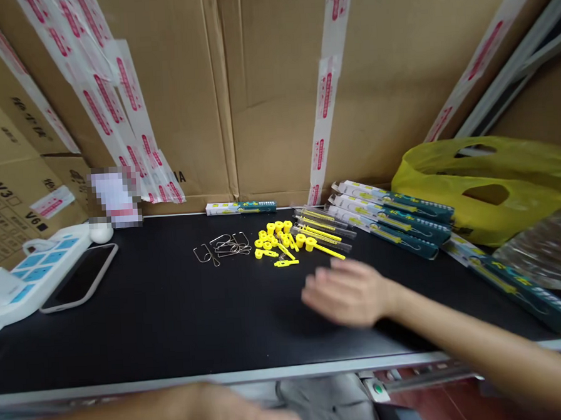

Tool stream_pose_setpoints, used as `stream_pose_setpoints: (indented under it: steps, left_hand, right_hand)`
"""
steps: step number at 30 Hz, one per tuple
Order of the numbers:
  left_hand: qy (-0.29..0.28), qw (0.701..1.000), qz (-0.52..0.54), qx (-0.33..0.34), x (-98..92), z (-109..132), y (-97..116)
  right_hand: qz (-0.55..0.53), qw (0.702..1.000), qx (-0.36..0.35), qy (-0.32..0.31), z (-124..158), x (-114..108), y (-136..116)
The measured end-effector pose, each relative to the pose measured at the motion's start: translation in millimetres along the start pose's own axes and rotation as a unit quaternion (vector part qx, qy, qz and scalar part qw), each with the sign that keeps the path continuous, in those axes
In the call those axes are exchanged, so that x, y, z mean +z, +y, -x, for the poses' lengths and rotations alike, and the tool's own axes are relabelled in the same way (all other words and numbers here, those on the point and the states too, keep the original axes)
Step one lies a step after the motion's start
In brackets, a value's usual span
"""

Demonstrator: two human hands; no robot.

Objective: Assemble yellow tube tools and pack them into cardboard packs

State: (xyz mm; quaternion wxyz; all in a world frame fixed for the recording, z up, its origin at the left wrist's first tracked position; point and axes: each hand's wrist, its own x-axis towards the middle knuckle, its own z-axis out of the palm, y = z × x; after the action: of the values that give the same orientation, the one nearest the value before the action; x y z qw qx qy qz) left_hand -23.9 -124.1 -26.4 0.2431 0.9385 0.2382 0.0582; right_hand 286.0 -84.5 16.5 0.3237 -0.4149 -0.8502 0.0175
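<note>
Nearest, at 7 o'clock from the right hand (346,293), the left hand (239,418) is blurred and cut by the lower edge; I cannot tell how its fingers stand. The right hand, also blurred, reaches over the black tabletop (183,328) with fingers loosely extended and nothing visible between them. From that hand, a phone (81,280) lies toward 9 o'clock and bent wire hooks (235,245) toward 10. Between 10 and 11 sits a heap of small yellow parts (268,245); clear tubes (326,234) holding yellow strips lie near 12. Green-and-white boxes (389,220) overlap at 1 o'clock, a yellow bag (429,183) at 2. Farther, near 11, one narrow box (240,208) lies before the taped cardboard (279,110).
</note>
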Motion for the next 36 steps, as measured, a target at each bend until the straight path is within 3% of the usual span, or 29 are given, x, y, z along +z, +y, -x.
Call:
stream_pose_setpoints:
  steps: [1, 2, 3, 4, 6, 10, 14, 19, 22, 24, 27, 29, 31, 36]
  left_hand:
    - [-0.031, 0.997, 0.004, 0.067, -12.6, -12.6, 0.6]
    - [-0.073, 0.98, -0.013, 0.186, -24.8, -24.3, 2.3]
    - [-0.081, 0.953, -0.041, 0.288, -35.9, -35.1, 4.2]
    - [-0.059, 0.93, -0.077, 0.354, -45.5, -45.1, 5.7]
    - [0.022, 0.905, -0.153, 0.396, -59.6, -63.3, 3.6]
    - [0.105, 0.903, -0.212, 0.359, -72.9, -94.1, -25.8]
    - [0.151, 0.903, -0.213, 0.342, -74.6, -107.8, -57.5]
    - [0.18, 0.884, -0.255, 0.347, -69.6, -104.5, -61.3]
    - [0.205, 0.872, -0.27, 0.354, -69.4, -102.7, -58.0]
    - [0.245, 0.872, -0.278, 0.321, -69.4, -102.4, -57.2]
    - [0.312, 0.885, -0.264, 0.224, -67.5, -103.2, -57.3]
    - [0.354, 0.899, -0.207, 0.153, -65.7, -104.4, -57.3]
    - [0.381, 0.91, -0.131, 0.096, -64.6, -105.7, -57.2]
    - [0.344, 0.932, 0.102, 0.049, -63.7, -108.4, -56.9]
  right_hand:
    - [0.068, 0.998, -0.007, -0.012, -17.8, -4.4, 19.3]
    - [0.139, 0.99, 0.007, -0.023, -33.0, -8.4, 36.7]
    - [0.214, 0.975, 0.051, -0.01, -45.5, -11.6, 51.8]
    - [0.247, 0.962, 0.105, -0.037, -55.2, -13.6, 64.4]
    - [0.254, 0.957, 0.127, -0.067, -66.7, -13.6, 82.4]
    - [0.269, 0.946, 0.153, -0.097, -67.8, -5.1, 99.2]
    - [0.278, 0.94, 0.169, -0.106, -59.5, -1.8, 107.8]
    - [0.296, 0.935, 0.182, -0.072, -56.8, -9.4, 109.4]
    - [0.28, 0.947, 0.157, 0.017, -56.2, -10.5, 93.1]
    - [0.203, 0.97, 0.113, 0.074, -53.2, -3.0, 71.5]
    - [-0.007, 0.994, 0.084, 0.074, -44.6, 20.9, 30.1]
    - [-0.151, 0.983, 0.096, 0.047, -38.4, 38.2, 5.7]
    - [-0.221, 0.969, 0.105, 0.039, -33.8, 50.2, -10.0]
    - [-0.298, 0.946, 0.127, 0.023, -30.7, 56.5, -13.2]
